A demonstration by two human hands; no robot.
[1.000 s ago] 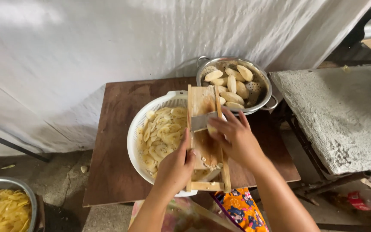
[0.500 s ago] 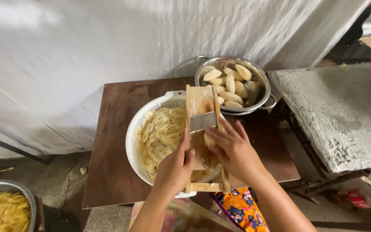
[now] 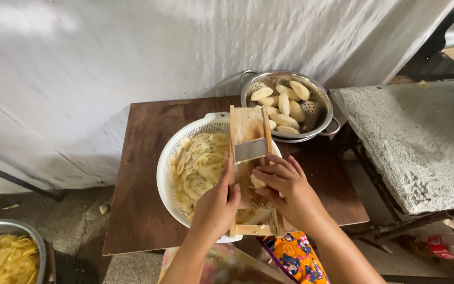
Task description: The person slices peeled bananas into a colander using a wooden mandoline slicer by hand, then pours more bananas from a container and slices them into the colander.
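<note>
Head view: wooden slicer [image 3: 249,138] lies across white basket [image 3: 170,158] of pale slices on brown bench [image 3: 143,210]. Left hand [image 3: 215,206] clasps slicer's frame. Right hand [image 3: 286,188] pinches peeled piece [image 3: 257,181] against board below blade. Metal colander [image 3: 321,105] of peeled pieces just behind.

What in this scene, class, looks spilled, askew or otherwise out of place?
Little stands out. The wooden slicer lies across the white basket, steadied by the left hand while the right hand presses a piece on it. Small scraps lie on the floor left of the table, and the metal colander overhangs its far corner.
</note>
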